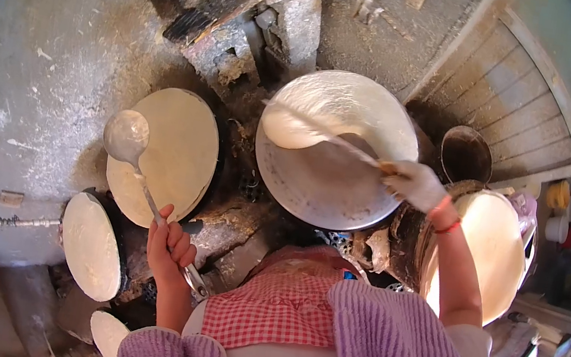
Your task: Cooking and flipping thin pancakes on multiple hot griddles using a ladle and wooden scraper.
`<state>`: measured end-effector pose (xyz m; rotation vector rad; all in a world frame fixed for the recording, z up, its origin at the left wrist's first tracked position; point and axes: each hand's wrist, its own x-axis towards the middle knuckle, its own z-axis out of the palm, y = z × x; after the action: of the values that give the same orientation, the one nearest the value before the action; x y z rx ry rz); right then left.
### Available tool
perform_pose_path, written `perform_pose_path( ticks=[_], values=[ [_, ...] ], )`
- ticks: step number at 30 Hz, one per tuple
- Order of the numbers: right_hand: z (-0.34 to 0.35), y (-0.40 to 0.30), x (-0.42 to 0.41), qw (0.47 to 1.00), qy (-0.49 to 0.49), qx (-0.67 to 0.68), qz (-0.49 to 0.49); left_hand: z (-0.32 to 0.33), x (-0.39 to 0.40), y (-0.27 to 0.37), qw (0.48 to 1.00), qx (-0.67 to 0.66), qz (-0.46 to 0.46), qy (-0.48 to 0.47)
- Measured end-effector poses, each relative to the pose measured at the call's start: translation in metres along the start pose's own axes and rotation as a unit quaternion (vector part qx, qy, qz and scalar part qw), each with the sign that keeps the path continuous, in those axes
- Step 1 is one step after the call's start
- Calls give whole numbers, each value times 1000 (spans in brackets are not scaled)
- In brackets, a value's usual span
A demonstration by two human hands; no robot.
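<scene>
My left hand (171, 244) grips the handle of a metal ladle (126, 137). The ladle's bowl hangs over the left edge of a round griddle (171, 145) coated with a pale layer. A white glove covers my right hand (417, 186), which is closed around a long-handled tool (321, 127), its far end blurred. That tool crosses above a wide, shallow metal pan (316, 194). Pale batter (350, 97) spreads over the far part of this pan, while its near part shows bare grey metal.
More pale-coated round griddles (92, 249) stand to the lower left. On the right, beneath my forearm, is a large round vessel (494, 248) with a pale surface. A dark bucket (466, 155) sits behind it. Blackened masonry (226, 53) rises beyond the pans, beside a wall (42, 103).
</scene>
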<state>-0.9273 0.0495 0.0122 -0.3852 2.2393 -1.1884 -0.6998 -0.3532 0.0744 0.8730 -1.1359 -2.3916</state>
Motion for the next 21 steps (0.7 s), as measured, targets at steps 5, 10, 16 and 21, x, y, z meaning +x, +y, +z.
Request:
perform_pose_path(
  ticks=[5,10,16,21],
  values=[
    [-16,-3,40,989,91,85,74,-3,21,2,998,37,-51,-17],
    [20,-37,19,995,3,61,83,-3,52,4,995,58,-78,-21],
    [3,-5,34,979,148,110,88,18,64,2,983,137,-115,-51],
    [43,-41,7,991,5,93,100,-30,88,-23,899,425,-12,-104]
  ],
)
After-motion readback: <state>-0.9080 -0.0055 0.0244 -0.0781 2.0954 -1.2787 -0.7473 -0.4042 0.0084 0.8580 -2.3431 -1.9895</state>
